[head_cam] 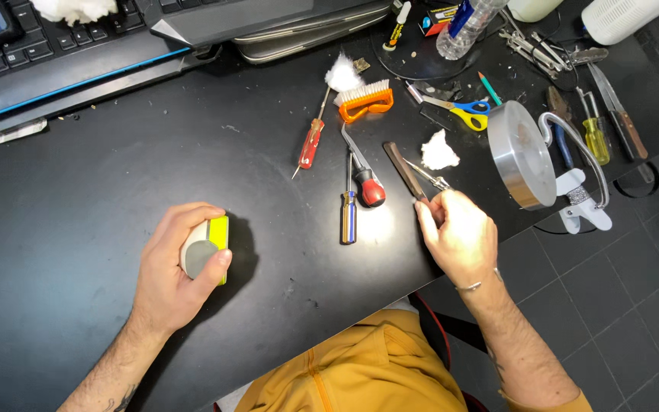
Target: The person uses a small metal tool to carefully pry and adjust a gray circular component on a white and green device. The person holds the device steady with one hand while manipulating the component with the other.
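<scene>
1. Small rounded grey and yellow-green device [206, 250], standing on the black tabletop [78, 198] at lower left, wrapped by the left hand [173, 271].
2. Left hand curled closed around the device, thumb pressed on its grey face, fingers over the top and far side.
3. Right hand [459, 236] near the table's front edge, fingers bunched and pinched on slim metal tweezers [427, 176], tips pointing up and left.
4. Flat dark-handled file [404, 169] lying just beside the tweezers, its lower end under the right hand's fingers; whether gripped too, cannot tell.
5. Between the two hands: blue and yellow screwdriver [349, 214] and stubby screwdriver with red and black round handle [368, 185], side by side, nearly touching.
6. Farther up: red-handled thin screwdriver [310, 143], tilted, and orange-backed brush with pale bristles [365, 101].
7. White cotton tufts: one [343, 74] above the brush, another [439, 151] just right of the file.
8. Scissors with blue and yellow handles [463, 111] beyond the second tuft.
9. Round silver metal lamp head [522, 155] on a curved arm at the right edge, yellow-handled screwdriver [596, 137] and wooden-handled knife [621, 122] past it.
10. Black keyboard [55, 46] along the top left, well apart from both hands.
11. Mustard-yellow garment [360, 370] at the bottom, below the table edge.
</scene>
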